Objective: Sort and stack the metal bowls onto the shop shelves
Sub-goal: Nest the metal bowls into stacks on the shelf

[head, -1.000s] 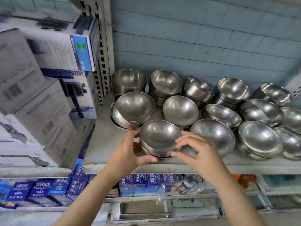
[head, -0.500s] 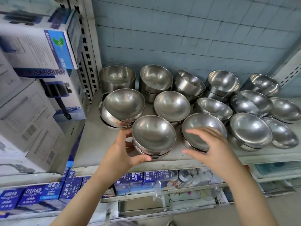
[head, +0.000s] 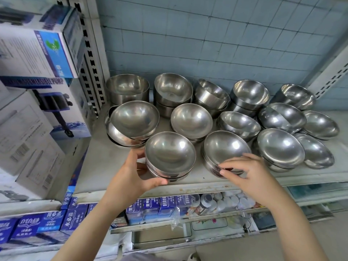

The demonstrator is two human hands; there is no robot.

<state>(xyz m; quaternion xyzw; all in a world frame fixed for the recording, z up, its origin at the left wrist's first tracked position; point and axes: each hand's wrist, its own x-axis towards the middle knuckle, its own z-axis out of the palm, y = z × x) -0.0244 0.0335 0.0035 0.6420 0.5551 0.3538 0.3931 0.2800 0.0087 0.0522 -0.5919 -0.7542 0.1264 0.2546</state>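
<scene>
Several steel bowls, single or in short tilted stacks, crowd the grey shelf [head: 105, 166]. At the front stands a small stack of bowls [head: 169, 155]; my left hand [head: 131, 176] holds it from the left, thumb curled under its front. Just to its right is another front stack [head: 224, 147]. My right hand [head: 248, 176] grips that stack's near rim with curled fingers. Further stacks fill the middle row [head: 192, 120] and the back row [head: 127, 88].
White pump boxes [head: 37, 110] are piled left of the perforated upright [head: 92, 53]. A tiled wall closes the back. Below the shelf are blue cartons [head: 150, 206], small bottles and a metal tray [head: 160, 238]. Bare shelf shows at the front left.
My right hand left the stack my left hand holds and moved right onto the neighbouring front stack, where its fingers closed on the rim. The left hand stayed put.
</scene>
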